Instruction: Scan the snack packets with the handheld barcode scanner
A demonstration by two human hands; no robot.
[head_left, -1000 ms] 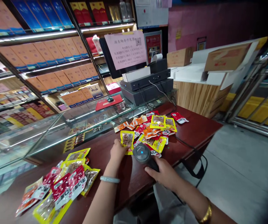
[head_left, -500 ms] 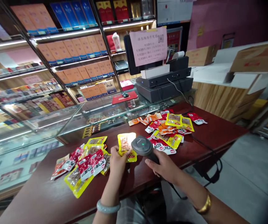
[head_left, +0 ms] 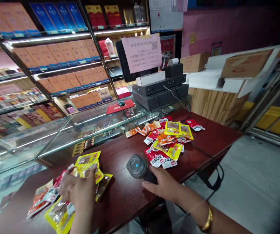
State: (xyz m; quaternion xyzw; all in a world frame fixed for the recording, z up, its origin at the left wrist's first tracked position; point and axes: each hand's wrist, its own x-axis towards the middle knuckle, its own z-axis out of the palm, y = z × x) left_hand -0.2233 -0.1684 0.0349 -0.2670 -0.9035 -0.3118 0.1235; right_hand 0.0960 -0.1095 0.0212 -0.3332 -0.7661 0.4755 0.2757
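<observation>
My right hand (head_left: 163, 187) grips a dark grey handheld barcode scanner (head_left: 138, 166) with a blue light on top, held just above the dark red counter (head_left: 125, 195). My left hand (head_left: 77, 188) lies over the left pile of snack packets (head_left: 59, 208), its fingers on a yellow packet (head_left: 91, 170) at the top of that pile. A second pile of red, orange and yellow snack packets (head_left: 168, 139) is spread to the right of the scanner, apart from both hands.
A glass display case (head_left: 57, 136) runs behind the counter, with shelves of boxed goods (head_left: 64, 55) beyond. A cash register with a monitor and pink paper notice (head_left: 142, 52) stands at the back. Cardboard boxes (head_left: 242, 63) sit on a wooden unit at right. The counter's edge drops to grey floor (head_left: 252, 188).
My left hand has carried the yellow packet from in front of the scanner leftward and set it down on the left pile. The scanner light went from green to blue.
</observation>
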